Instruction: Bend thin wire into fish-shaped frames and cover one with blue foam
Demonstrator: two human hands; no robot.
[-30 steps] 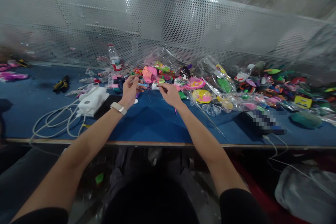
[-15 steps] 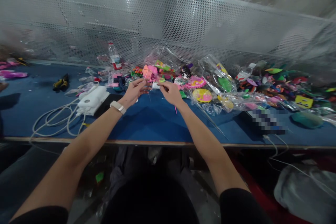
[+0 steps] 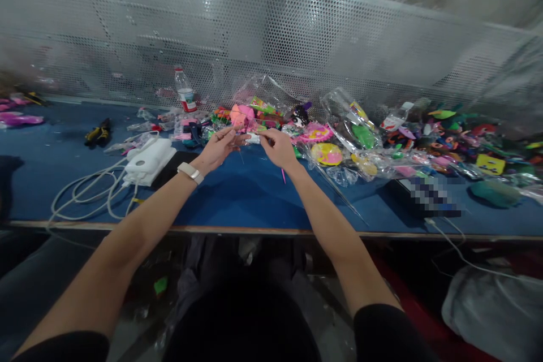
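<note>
My left hand (image 3: pixel 219 147) is above the blue table, its thumb and fingers pinched together. Thin straight strands show at its fingertips, too fine to name. A few centimetres to the right, my right hand (image 3: pixel 275 146) has its fingers closed on a small white piece (image 3: pixel 253 138). This piece bridges the narrow space between the two hands, and the left fingertips come close to it or touch it; which of these I cannot tell. Just behind the hands lies a pink and orange rounded item (image 3: pixel 242 116). Below my right hand a thin pink stick (image 3: pixel 284 176) points downward.
Plastic-wrapped colourful pieces (image 3: pixel 326 154) cover the back of the blue table (image 3: pixel 237 203). A bottle (image 3: pixel 185 90) stands by the perforated metal panel (image 3: pixel 237 28). At left are a white power adapter (image 3: pixel 150 161) with coiled cable and black-yellow pliers (image 3: pixel 98 133). A dark device (image 3: pixel 424 198) sits at right.
The strands by my left hand are less visible now. My right hand and the white piece have shifted very slightly right. Another person's hand has left the left edge.
</note>
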